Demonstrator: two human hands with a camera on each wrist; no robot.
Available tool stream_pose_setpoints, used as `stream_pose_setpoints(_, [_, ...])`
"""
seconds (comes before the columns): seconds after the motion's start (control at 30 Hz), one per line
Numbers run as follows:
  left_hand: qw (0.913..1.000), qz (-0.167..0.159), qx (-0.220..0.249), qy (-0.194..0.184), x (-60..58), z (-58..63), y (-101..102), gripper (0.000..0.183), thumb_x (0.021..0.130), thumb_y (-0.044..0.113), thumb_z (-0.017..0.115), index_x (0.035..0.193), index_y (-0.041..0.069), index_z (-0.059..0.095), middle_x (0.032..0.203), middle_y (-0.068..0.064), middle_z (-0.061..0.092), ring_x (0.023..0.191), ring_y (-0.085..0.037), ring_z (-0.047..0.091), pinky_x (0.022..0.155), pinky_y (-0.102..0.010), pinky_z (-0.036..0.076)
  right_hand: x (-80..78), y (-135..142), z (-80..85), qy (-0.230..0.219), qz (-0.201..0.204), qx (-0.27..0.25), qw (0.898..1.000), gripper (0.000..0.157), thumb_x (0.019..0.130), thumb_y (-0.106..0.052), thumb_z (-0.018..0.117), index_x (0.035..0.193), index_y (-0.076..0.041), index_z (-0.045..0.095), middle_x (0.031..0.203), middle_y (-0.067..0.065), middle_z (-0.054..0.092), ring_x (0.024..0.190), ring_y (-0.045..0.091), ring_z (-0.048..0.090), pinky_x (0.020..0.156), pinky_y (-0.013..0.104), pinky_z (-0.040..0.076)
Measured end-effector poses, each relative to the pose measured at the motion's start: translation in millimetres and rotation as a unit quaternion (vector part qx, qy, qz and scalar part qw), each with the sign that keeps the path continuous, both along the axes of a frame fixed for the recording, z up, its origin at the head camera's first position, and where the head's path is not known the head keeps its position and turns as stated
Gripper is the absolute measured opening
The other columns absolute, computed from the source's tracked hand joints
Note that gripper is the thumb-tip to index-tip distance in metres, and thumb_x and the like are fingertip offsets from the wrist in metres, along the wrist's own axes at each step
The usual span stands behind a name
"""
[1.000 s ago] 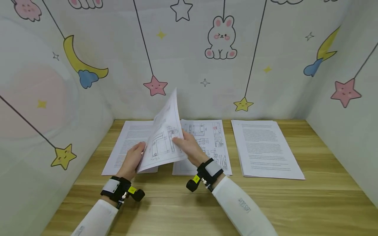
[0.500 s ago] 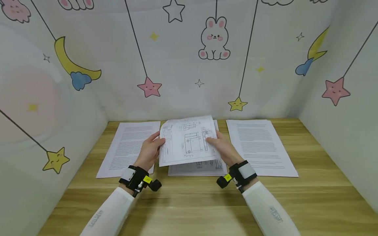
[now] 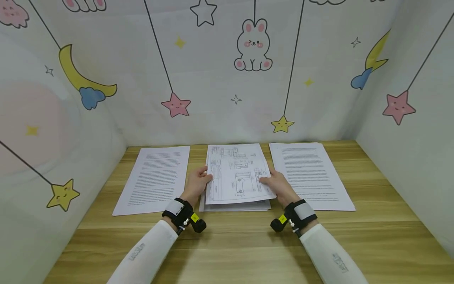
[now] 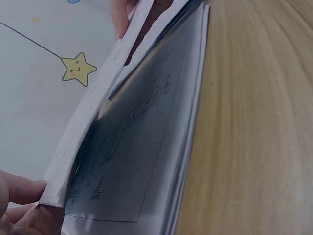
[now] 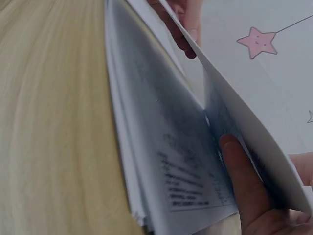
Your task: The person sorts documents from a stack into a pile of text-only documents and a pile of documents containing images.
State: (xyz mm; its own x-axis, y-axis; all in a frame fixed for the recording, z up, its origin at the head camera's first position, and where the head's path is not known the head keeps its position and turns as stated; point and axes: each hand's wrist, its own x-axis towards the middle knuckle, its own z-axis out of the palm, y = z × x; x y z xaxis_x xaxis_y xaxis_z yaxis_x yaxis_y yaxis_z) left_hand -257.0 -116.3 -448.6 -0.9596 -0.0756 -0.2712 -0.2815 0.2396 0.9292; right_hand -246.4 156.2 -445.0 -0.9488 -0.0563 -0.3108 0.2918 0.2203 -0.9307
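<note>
A thin bundle of paper sheets (image 3: 232, 165) printed with technical drawings is held between my two hands. My left hand (image 3: 196, 184) pinches its left edge, thumb on top. At the right edge my right hand (image 3: 281, 187) grips it, with the thumb over the drawing and a finger (image 5: 242, 171) underneath in the right wrist view. Just below lies the middle stack of drawings (image 3: 235, 207), mostly covered. Seen from the left wrist, the near edge of the bundle is raised above this stack (image 4: 146, 147), leaving a gap.
A stack of printed text pages (image 3: 152, 179) lies to the left on the wooden table (image 3: 234, 252). Another text stack (image 3: 312, 175) lies to the right, close to my right hand. Behind the table stands a cartoon-printed wall (image 3: 209, 75).
The bundle has gone from upright and tilted over the left stack to nearly flat above the middle stack. Both hands have moved right and lowered with it.
</note>
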Motion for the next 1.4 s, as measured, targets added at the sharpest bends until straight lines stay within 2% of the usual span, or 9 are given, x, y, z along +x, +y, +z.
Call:
stream_pose_setpoints(0.07, [0.9999, 0.003, -0.013, -0.002, -0.8, -3.2, 1, 0.054, 0.099, 0.018, 0.057, 0.151, 0.011, 0.042, 0.131, -0.014, 0.060, 0.108, -0.023, 0.061, 0.095, -0.034, 0.050, -0.9, 0, -3.6, -0.003, 0.005, 0.021, 1.000, 0.057, 0.098, -0.015, 0.055, 0.152, -0.011, 0.038, 0.130, 0.014, 0.063, 0.097, 0.017, 0.065, 0.078, 0.028, 0.052])
stream_pose_setpoints(0.13, [0.9996, 0.007, -0.025, -0.002, -1.5, -5.7, 1, 0.054, 0.099, 0.017, 0.057, 0.150, 0.010, 0.043, 0.131, -0.014, 0.060, 0.107, -0.023, 0.062, 0.095, -0.034, 0.050, -1.3, -1, -5.6, -0.008, 0.009, 0.042, 0.999, 0.063, 0.098, -0.016, 0.056, 0.155, -0.007, 0.031, 0.135, 0.016, 0.061, 0.109, 0.022, 0.064, 0.091, 0.035, 0.053])
stream_pose_setpoints(0.23, [0.9991, 0.009, -0.041, 0.004, -2.3, -8.6, 1, 0.054, 0.098, 0.016, 0.058, 0.149, 0.007, 0.044, 0.127, -0.014, 0.061, 0.105, -0.022, 0.061, 0.091, -0.031, 0.051, -0.8, -1, -5.8, -0.014, 0.014, 0.076, 0.997, 0.071, 0.097, -0.015, 0.056, 0.157, -0.002, 0.020, 0.148, 0.021, 0.049, 0.136, 0.032, 0.049, 0.114, 0.047, 0.039])
stream_pose_setpoints(0.33, [0.9982, 0.008, -0.059, 0.009, -1.6, -9.8, 0, 0.053, 0.096, 0.016, 0.060, 0.147, 0.007, 0.046, 0.122, -0.013, 0.061, 0.102, -0.021, 0.060, 0.084, -0.026, 0.050, 0.0, -1, -4.1, -0.013, 0.009, 0.101, 0.995, 0.075, 0.096, -0.013, 0.057, 0.158, 0.000, 0.017, 0.152, 0.024, 0.042, 0.144, 0.035, 0.040, 0.120, 0.050, 0.030])
stream_pose_setpoints(0.47, [0.9970, 0.007, -0.076, 0.012, 1.5, -8.2, 0, 0.053, 0.096, 0.015, 0.060, 0.147, 0.006, 0.047, 0.121, -0.013, 0.060, 0.101, -0.022, 0.059, 0.081, -0.025, 0.049, 0.6, -2, -3.4, 0.002, 0.006, 0.145, 0.989, 0.072, 0.095, -0.012, 0.059, 0.156, -0.001, 0.023, 0.140, 0.028, 0.054, 0.122, 0.035, 0.061, 0.103, 0.045, 0.051])
stream_pose_setpoints(0.57, [0.9956, 0.007, -0.092, 0.018, 3.2, -7.7, 0, 0.052, 0.096, 0.014, 0.060, 0.146, 0.005, 0.048, 0.127, -0.015, 0.060, 0.105, -0.024, 0.060, 0.088, -0.030, 0.052, 2.1, -3, -1.8, 0.026, 0.007, 0.197, 0.980, 0.067, 0.092, -0.012, 0.062, 0.153, -0.002, 0.034, 0.131, 0.027, 0.060, 0.107, 0.030, 0.066, 0.087, 0.038, 0.056])
stream_pose_setpoints(0.73, [0.9927, 0.008, -0.116, 0.033, 3.8, -9.4, -2, 0.047, 0.096, 0.011, 0.059, 0.142, 0.004, 0.052, 0.131, -0.016, 0.061, 0.112, -0.026, 0.061, 0.099, -0.038, 0.053, 7.2, -3, 2.0, 0.076, 0.019, 0.269, 0.960, 0.057, 0.089, -0.012, 0.067, 0.143, -0.003, 0.050, 0.118, 0.024, 0.067, 0.095, 0.027, 0.068, 0.070, 0.030, 0.054])
stream_pose_setpoints(1.0, [0.9866, 0.007, -0.159, 0.036, 10.1, -1.5, -9, 0.042, 0.094, 0.015, 0.061, 0.134, 0.004, 0.061, 0.116, -0.014, 0.068, 0.089, -0.020, 0.065, 0.070, -0.023, 0.055, 9.9, -1, 2.1, 0.134, 0.039, 0.335, 0.932, 0.051, 0.084, -0.011, 0.072, 0.132, 0.002, 0.059, 0.104, 0.020, 0.072, 0.079, 0.023, 0.067, 0.062, 0.027, 0.051])
stream_pose_setpoints(1.4, [0.9894, -0.005, -0.143, 0.024, 15.0, 4.5, -25, 0.042, 0.096, 0.020, 0.059, 0.134, 0.003, 0.060, 0.114, -0.016, 0.069, 0.070, -0.011, 0.066, 0.066, -0.022, 0.057, 16.3, -2, 13.0, 0.159, 0.052, 0.388, 0.906, 0.049, 0.084, -0.012, 0.071, 0.129, 0.004, 0.061, 0.085, 0.013, 0.071, 0.062, 0.017, 0.059, 0.049, 0.023, 0.040])
